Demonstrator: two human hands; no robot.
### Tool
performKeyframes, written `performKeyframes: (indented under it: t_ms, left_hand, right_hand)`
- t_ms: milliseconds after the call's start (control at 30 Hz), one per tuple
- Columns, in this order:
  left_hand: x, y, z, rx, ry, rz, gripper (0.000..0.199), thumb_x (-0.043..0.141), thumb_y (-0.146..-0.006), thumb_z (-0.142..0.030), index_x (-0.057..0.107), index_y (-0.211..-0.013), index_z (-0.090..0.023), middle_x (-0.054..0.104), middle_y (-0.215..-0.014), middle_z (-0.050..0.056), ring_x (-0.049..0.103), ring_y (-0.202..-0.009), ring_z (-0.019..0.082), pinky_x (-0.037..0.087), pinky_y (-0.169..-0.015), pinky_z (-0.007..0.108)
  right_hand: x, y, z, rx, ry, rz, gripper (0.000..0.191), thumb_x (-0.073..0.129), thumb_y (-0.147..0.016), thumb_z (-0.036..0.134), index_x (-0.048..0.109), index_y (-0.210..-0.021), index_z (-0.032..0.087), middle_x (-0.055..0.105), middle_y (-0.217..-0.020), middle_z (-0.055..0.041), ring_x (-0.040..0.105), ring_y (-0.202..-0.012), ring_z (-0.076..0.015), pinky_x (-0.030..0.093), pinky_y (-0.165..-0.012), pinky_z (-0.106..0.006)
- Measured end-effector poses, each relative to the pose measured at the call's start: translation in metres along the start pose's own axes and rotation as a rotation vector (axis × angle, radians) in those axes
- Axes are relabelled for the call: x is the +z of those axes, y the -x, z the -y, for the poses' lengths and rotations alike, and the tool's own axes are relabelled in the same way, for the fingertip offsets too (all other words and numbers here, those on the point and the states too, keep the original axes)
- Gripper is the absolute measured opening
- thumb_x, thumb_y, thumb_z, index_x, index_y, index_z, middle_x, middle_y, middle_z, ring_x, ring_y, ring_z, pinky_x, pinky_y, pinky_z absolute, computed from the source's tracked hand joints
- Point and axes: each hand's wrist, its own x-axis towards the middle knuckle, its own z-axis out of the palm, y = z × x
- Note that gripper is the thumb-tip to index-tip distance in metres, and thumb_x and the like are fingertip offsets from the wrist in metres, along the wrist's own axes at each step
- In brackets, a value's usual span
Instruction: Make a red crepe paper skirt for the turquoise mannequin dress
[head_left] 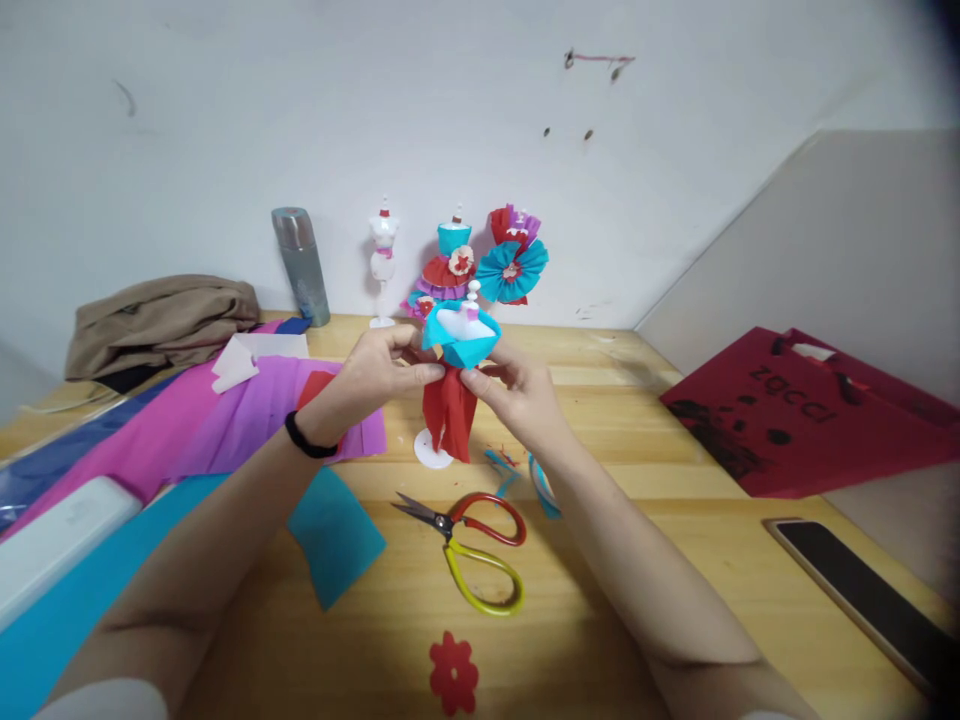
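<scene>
A small white mannequin on a round white base [433, 450] wears a blue paper collar [471, 350] and a red paper skirt [452, 410]. My left hand [382, 375] pinches its waist from the left, thumb at the top of the skirt. From the right, my right hand [517, 390] grips the same place, thumb and fingers closed on the paper. Nearer to me lie open scissors [446, 525] with one red and one yellow handle, a teal paper piece [336, 535] and a red paper flower [454, 673].
Behind stand a bare mannequin [383, 250], two dressed ones [454, 240] [514, 268] and a bottle [302, 265]. Purple paper [247, 410] and brown cloth [161, 325] lie left. A red bag [810, 415] and a phone [862, 590] are right, paper scraps [504, 470] centrally.
</scene>
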Motion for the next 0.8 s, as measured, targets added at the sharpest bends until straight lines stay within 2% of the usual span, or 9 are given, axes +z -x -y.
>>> performKeyframes:
  t_ms: [133,233,367,467,567,633,733,800]
  left_hand:
    - [0.002,-0.001,0.002,-0.006,-0.057,-0.038,0.03,0.081,-0.07,-0.036,0.069,-0.088,-0.015,0.07,-0.082,0.003,0.064,-0.076,0.016,0.05,-0.071,0.03]
    - [0.007,-0.003,0.009,-0.008,-0.028,-0.008,0.043,0.084,-0.067,-0.04,0.07,-0.099,-0.016,0.075,-0.098,0.008,0.069,-0.092,0.022,0.053,-0.083,0.035]
    - [0.017,-0.003,0.017,-0.023,0.058,0.056,0.049,0.084,-0.067,-0.043,0.07,-0.104,-0.015,0.077,-0.107,0.012,0.072,-0.1,0.027,0.056,-0.089,0.041]
    - [0.022,0.0,0.018,-0.035,0.056,0.008,0.047,0.084,-0.069,-0.04,0.07,-0.105,-0.014,0.078,-0.109,0.013,0.072,-0.1,0.027,0.056,-0.092,0.042]
    - [0.024,0.001,0.016,-0.056,0.006,-0.035,0.042,0.083,-0.069,-0.036,0.072,-0.103,-0.014,0.078,-0.105,0.012,0.073,-0.099,0.027,0.056,-0.092,0.042]
    - [0.025,0.002,0.013,-0.061,-0.005,-0.042,0.041,0.083,-0.069,-0.035,0.073,-0.103,-0.014,0.079,-0.104,0.011,0.073,-0.099,0.027,0.056,-0.091,0.041]
    - [0.025,0.003,0.01,-0.066,0.003,-0.035,0.041,0.082,-0.069,-0.034,0.073,-0.103,-0.014,0.079,-0.105,0.011,0.073,-0.098,0.026,0.057,-0.09,0.039]
    - [0.026,0.004,0.01,-0.055,0.006,-0.033,0.043,0.082,-0.069,-0.035,0.073,-0.105,-0.014,0.079,-0.105,0.011,0.074,-0.096,0.026,0.057,-0.087,0.039]
  right_hand:
    - [-0.004,-0.001,-0.005,0.093,-0.116,0.046,0.022,0.067,-0.082,0.041,0.076,-0.094,0.025,0.077,-0.102,-0.0049,0.069,-0.102,-0.0282,0.056,-0.09,-0.044]
    - [-0.004,-0.001,-0.005,0.114,-0.18,0.056,0.024,0.068,-0.081,0.043,0.077,-0.092,0.024,0.078,-0.102,-0.0054,0.07,-0.1,-0.0287,0.056,-0.091,-0.045]
    - [-0.008,-0.003,-0.003,0.097,-0.144,0.084,0.024,0.07,-0.081,0.042,0.078,-0.093,0.023,0.079,-0.103,-0.0057,0.071,-0.101,-0.0289,0.057,-0.089,-0.045]
    - [-0.018,-0.004,-0.005,0.055,-0.076,0.08,0.023,0.075,-0.077,0.039,0.077,-0.094,0.025,0.079,-0.101,-0.0046,0.071,-0.104,-0.029,0.058,-0.086,-0.044]
    - [-0.028,-0.004,-0.005,-0.073,-0.036,-0.153,0.014,0.073,-0.082,0.034,0.076,-0.094,0.027,0.078,-0.098,-0.0032,0.072,-0.094,-0.0247,0.06,-0.08,-0.041]
    - [-0.032,-0.003,0.0,-0.246,0.011,-0.302,0.01,0.07,-0.087,0.03,0.075,-0.095,0.029,0.077,-0.098,-0.0033,0.072,-0.094,-0.0232,0.06,-0.08,-0.04]
    - [-0.035,0.0,0.013,-0.521,0.145,-0.327,0.015,0.072,-0.087,0.028,0.075,-0.102,0.029,0.075,-0.108,-0.0048,0.07,-0.106,-0.0257,0.06,-0.087,-0.045]
    - [-0.035,0.002,0.021,-0.618,0.248,-0.291,0.021,0.074,-0.087,0.029,0.074,-0.107,0.031,0.073,-0.118,-0.0061,0.068,-0.112,-0.0282,0.059,-0.092,-0.05]
